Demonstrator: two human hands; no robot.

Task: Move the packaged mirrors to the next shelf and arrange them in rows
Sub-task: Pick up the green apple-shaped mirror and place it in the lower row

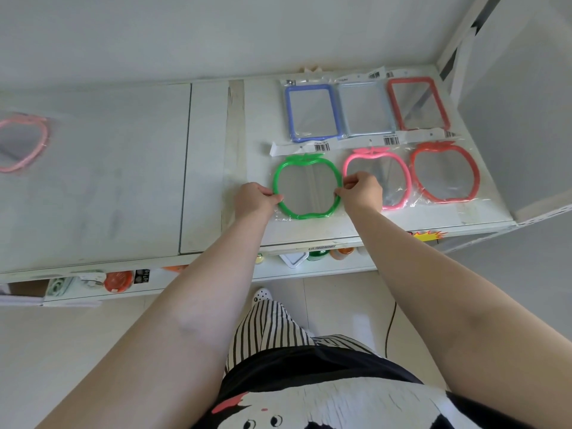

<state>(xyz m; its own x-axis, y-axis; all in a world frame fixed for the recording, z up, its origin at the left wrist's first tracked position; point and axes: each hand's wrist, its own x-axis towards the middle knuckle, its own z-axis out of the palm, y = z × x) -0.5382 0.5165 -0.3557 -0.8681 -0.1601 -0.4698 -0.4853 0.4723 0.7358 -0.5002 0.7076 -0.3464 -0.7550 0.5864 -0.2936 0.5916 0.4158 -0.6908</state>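
**Green apple mirror held at both sides on the right shelf**

The left hand point(255, 201) and the right hand point(360, 191) pinch the opposite sides of the green apple-shaped packaged mirror point(307, 188), which lies flat on the white shelf point(247, 125). It is in the front row, just beside the pink apple-shaped mirror point(379, 178) and the red apple-shaped mirror point(444, 171). Behind them lie three rectangular mirrors: blue point(312, 113), pale blue point(365, 109) and red point(418, 103). Another pink mirror point(23, 142) lies far to the left.
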